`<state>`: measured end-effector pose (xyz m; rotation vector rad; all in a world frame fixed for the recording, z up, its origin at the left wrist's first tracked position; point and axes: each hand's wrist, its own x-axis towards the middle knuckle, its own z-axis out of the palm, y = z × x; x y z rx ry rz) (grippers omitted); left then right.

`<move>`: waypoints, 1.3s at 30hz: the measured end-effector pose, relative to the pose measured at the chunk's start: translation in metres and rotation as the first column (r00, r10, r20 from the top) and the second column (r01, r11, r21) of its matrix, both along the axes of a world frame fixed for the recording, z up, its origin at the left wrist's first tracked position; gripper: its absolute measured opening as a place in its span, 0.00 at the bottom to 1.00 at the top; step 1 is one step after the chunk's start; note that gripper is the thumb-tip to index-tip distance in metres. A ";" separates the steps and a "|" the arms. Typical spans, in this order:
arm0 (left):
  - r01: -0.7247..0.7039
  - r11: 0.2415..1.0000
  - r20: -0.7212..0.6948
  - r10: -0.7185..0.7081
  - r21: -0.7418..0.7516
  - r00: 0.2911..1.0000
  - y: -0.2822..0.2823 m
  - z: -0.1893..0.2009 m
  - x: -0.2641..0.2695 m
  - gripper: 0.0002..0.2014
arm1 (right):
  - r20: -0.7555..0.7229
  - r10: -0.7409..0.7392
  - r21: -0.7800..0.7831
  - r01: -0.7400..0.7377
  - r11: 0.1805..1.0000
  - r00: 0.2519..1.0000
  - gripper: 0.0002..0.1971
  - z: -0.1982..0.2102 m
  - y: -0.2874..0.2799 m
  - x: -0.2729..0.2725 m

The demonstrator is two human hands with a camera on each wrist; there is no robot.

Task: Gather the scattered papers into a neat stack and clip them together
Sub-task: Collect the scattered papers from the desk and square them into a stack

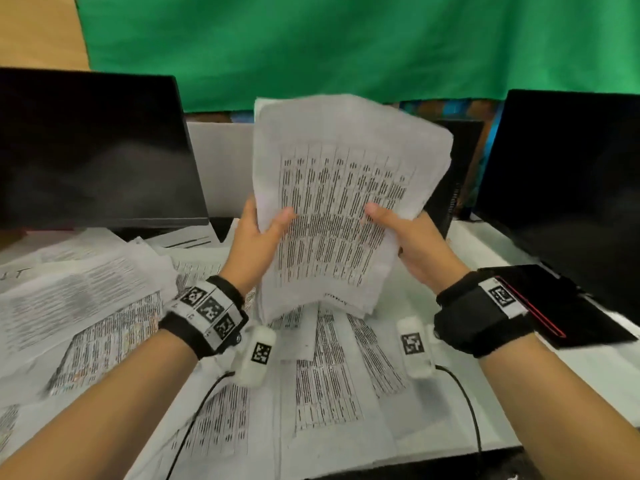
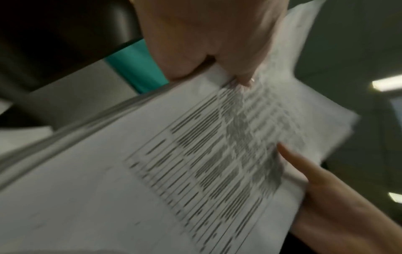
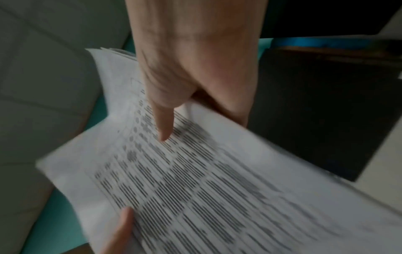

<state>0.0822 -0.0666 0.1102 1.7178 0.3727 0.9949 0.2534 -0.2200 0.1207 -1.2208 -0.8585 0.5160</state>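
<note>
A bundle of white printed sheets (image 1: 339, 202) stands upright above the desk, its lower edge just over the papers lying there. My left hand (image 1: 259, 233) grips its left side, thumb on the front page. My right hand (image 1: 405, 237) grips the right side the same way. In the left wrist view the bundle (image 2: 195, 154) fills the frame under my left hand (image 2: 217, 56), with my right hand (image 2: 315, 180) at the far edge. In the right wrist view my right hand (image 3: 180, 96) presses its thumb on the printed page (image 3: 195, 180). No clip is in view.
More loose printed sheets (image 1: 86, 306) lie scattered over the white desk, left and centre (image 1: 329, 382). Dark monitors stand at the left (image 1: 93, 150) and right (image 1: 568, 174). A black notebook with red trim (image 1: 547, 303) lies at the right. A green backdrop (image 1: 346, 39) hangs behind.
</note>
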 end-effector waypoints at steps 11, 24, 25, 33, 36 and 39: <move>-0.018 0.993 -0.046 0.013 -0.116 0.999 0.008 0.006 0.013 0.14 | 0.069 -0.146 0.082 0.141 0.987 0.987 0.19 0.017 0.026 -0.013; -0.079 0.978 -0.188 0.042 -0.191 0.981 0.006 -0.046 0.057 0.17 | 0.009 -0.260 -0.185 0.257 0.949 0.966 0.18 -0.071 0.002 0.016; -0.053 0.987 -0.236 0.016 -0.151 0.972 0.005 -0.047 0.066 0.16 | 0.065 -0.322 -0.188 0.329 0.926 0.944 0.16 -0.065 -0.007 0.028; 0.707 0.681 -0.912 -0.145 0.190 0.384 -0.059 -0.103 0.124 0.35 | 0.272 -0.790 -0.175 0.836 0.521 0.549 0.07 -0.023 -0.093 0.115; 0.845 0.437 -0.951 0.099 0.307 0.294 -0.070 -0.115 0.122 0.35 | 0.283 -0.781 -0.259 0.828 0.498 0.558 0.09 -0.023 -0.117 0.128; 0.830 0.368 -0.908 0.158 0.419 0.389 -0.063 -0.111 0.111 0.21 | 0.335 -0.678 -0.392 0.751 0.531 0.654 0.18 -0.031 -0.132 0.136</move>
